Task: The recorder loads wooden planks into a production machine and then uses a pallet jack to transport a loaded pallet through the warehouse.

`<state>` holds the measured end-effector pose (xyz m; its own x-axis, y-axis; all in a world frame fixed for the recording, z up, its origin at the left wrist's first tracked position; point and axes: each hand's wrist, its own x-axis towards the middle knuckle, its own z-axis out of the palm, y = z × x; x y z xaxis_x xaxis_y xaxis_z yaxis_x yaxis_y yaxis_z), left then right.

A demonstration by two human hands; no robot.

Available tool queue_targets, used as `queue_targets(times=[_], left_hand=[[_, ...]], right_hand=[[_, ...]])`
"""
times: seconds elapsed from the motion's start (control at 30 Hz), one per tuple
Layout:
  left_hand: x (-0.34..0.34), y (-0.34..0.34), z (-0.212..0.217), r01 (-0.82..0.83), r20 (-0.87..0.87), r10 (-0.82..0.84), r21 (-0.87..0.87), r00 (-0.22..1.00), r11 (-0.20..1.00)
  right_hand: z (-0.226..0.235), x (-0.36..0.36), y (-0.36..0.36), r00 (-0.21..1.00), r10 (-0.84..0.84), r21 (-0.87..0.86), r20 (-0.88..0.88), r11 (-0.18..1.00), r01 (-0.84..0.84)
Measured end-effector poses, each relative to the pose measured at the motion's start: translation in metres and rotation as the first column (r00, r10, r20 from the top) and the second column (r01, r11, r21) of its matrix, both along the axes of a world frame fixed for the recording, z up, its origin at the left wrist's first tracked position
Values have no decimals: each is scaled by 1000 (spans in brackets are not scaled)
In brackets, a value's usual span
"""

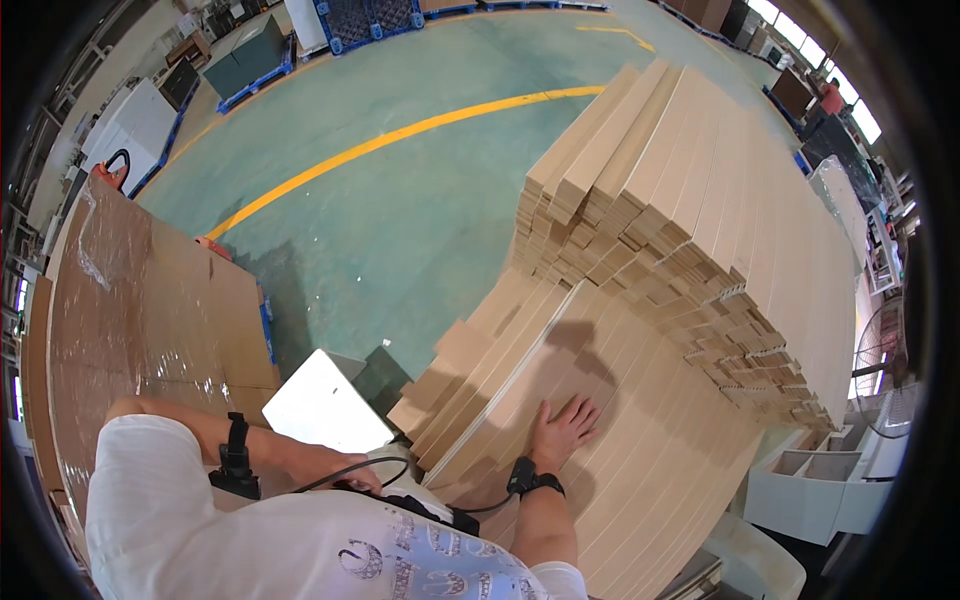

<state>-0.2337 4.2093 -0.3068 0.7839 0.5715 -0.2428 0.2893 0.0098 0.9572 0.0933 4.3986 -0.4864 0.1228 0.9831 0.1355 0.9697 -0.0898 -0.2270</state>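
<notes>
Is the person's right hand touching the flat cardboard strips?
Touching: the head view shows the right hand lying flat, fingers spread, on the cardboard strips.

R hand (565, 425) flat, fingers spread, L hand (335, 465) low

Matt, smooth tan cardboard strips (640, 400), glossy plastic film over the brown pallet stack (130, 300), polished green floor (400, 200).

Green floor (400, 200) w/ yellow line (400, 135); cardboard strip stacks (700, 230), wrapped pallet (140, 300) on it.
</notes>
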Motion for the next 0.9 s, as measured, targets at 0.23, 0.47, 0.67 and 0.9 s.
queue_targets(times=[0.23, 0.47, 0.67, 0.9], left_hand=[[-70, -65, -57, 179, -481, -499, -566, 721, 805], [-115, -112, -76, -162, -243, -110, -860, 964, 483], [-204, 149, -25, 406, -982, 189, 175, 6, 897], [1, 432, 81, -614, -137, 774, 531, 618, 584]], right_hand=[[1, -8, -3, 1000, 3, -16, -20, 1000, -3], [5, -5, 5, 1000, -14, 32, -20, 999, 15], [-8, 4, -6, 1000, -8, 28, -24, 1000, 9], [-24, -8, -3, 998, 16, 53, -69, 999, -12]])
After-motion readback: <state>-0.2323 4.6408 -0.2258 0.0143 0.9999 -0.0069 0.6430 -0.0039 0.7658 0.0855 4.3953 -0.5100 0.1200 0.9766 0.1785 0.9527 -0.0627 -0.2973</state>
